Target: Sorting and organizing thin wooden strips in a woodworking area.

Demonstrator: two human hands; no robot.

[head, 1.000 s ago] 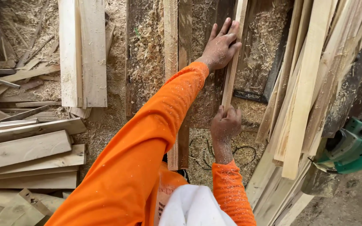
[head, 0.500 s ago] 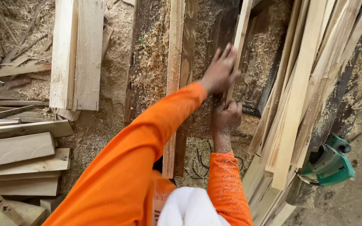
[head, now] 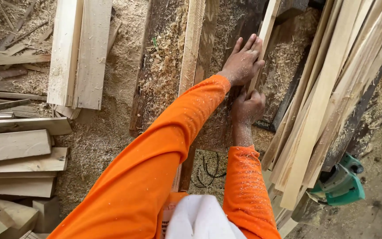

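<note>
Sawdust-covered bench (head: pixel 164 66) unchanged, left hand (head: pixel 242 62) still flat-fingered on thin wood strip (head: pixel 265 37), right hand (head: pixel 247 107) still gripping it, strip barely shifted

One small label only: an orange tag (head: pixel 168 214) with dark print, low in the head view, half hidden beside white cloth (head: pixel 200 219). No packages, signs or screens visible.
</note>
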